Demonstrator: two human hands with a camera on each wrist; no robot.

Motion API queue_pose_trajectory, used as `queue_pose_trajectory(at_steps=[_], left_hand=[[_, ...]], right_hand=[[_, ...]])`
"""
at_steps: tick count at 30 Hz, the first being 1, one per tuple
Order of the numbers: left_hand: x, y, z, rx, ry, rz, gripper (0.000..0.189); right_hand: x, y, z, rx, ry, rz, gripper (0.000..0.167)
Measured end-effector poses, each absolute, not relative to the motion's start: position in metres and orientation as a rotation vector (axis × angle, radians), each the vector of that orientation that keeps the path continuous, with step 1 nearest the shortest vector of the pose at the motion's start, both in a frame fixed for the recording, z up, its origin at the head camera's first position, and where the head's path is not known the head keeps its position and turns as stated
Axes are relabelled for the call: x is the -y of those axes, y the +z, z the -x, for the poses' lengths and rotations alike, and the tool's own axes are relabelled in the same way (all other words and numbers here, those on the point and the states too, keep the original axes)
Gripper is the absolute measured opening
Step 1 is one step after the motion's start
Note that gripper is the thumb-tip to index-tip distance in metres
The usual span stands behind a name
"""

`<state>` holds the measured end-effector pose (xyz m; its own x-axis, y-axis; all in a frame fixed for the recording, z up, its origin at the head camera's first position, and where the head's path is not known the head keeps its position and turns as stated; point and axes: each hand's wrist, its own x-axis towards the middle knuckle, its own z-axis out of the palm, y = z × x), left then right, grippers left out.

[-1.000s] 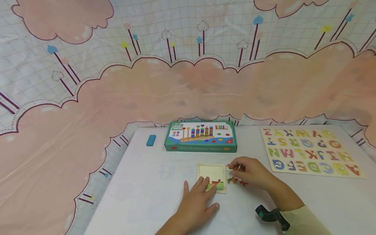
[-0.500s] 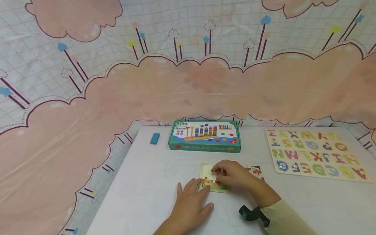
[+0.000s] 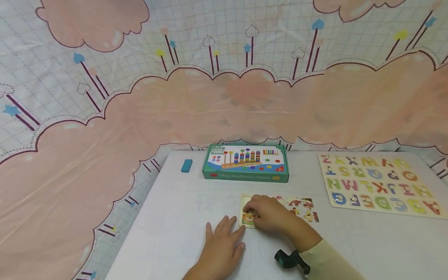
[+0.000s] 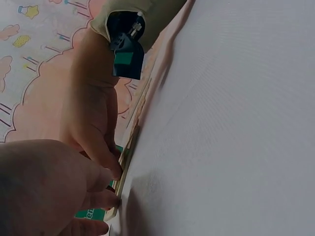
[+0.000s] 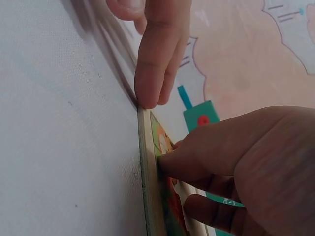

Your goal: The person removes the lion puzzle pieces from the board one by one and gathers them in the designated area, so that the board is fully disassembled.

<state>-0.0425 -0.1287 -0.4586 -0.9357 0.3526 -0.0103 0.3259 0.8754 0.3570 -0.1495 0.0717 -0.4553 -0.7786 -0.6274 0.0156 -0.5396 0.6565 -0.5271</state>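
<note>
A small wooden jigsaw board (image 3: 242,208) lies on the white table, with a lion-face picture showing in its lower left. My right hand (image 3: 269,214) is over the board, fingers curled and thumb bent down, pinching a jigsaw piece at the left part; the piece is mostly hidden by the fingers. In the right wrist view, the right thumb (image 5: 182,160) touches the coloured picture inside the frame. My left hand (image 3: 220,247) lies spread on the table, its fingertips at the board's lower left corner. Several loose jigsaw pieces (image 3: 309,216) lie just right of the board.
A green ring game box (image 3: 245,177) stands behind the board, with a blue block (image 3: 187,165) to its left. A wooden alphabet board (image 3: 378,184) lies at the right. The right wrist wears a black device (image 3: 292,260). A patterned cloth (image 3: 196,109) hangs behind.
The right hand has moved left from the loose pieces to the left part of the jigsaw board. The left hand has drawn back from over the board to its corner. The view has shifted slightly.
</note>
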Motion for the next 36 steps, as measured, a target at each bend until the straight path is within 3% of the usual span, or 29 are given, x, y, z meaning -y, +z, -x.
queue_pose_trajectory(at_steps=[23, 36], left_hand=[[0.133, -0.458, 0.046, -2.936, 0.524, -0.520, 0.040], [0.138, -0.455, 0.049, -2.896, 0.577, -0.527, 0.046]], right_hand=[[-0.060, -0.455, 0.145, -2.650, -0.773, 0.849, 0.019], [-0.059, -0.456, 0.140, -2.681, -0.804, 0.793, 0.021]])
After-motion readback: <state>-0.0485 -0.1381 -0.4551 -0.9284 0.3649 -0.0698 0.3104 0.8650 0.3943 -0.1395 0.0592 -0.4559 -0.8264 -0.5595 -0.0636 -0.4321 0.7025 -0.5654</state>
